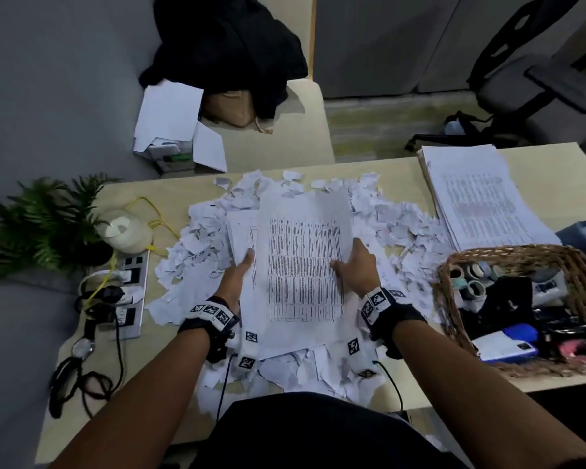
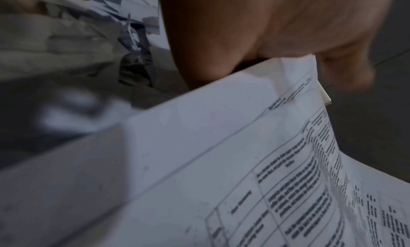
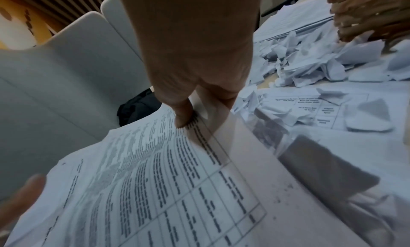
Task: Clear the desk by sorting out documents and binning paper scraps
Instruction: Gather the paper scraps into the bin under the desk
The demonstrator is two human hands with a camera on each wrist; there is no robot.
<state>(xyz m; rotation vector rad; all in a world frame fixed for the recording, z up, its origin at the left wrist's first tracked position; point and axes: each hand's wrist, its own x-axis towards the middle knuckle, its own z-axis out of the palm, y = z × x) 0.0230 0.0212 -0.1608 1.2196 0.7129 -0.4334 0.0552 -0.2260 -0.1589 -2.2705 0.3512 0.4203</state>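
Both hands hold printed table documents (image 1: 303, 262) lifted above a wide heap of torn paper scraps (image 1: 403, 228) on the beige desk (image 1: 400, 170). My left hand (image 1: 239, 272) grips the left edge, thumb on top. My right hand (image 1: 356, 265) pinches the right edge, thumb (image 3: 182, 116) pressed on the print. In the left wrist view the sheets (image 2: 221, 163) run under the left hand (image 2: 277, 31). In the right wrist view the top sheet (image 3: 144, 180) curves upward. More scraps (image 3: 310, 66) and another printed page (image 3: 321, 107) lie on the desk.
A stack of sorted documents (image 1: 478, 198) lies at the back right. A wicker basket (image 1: 454, 265) of small items stands to the right. At the left stand a power strip (image 1: 129, 292), cables, a watch, a white jar and a fern (image 1: 44, 225). A chair holds loose papers (image 1: 169, 120).
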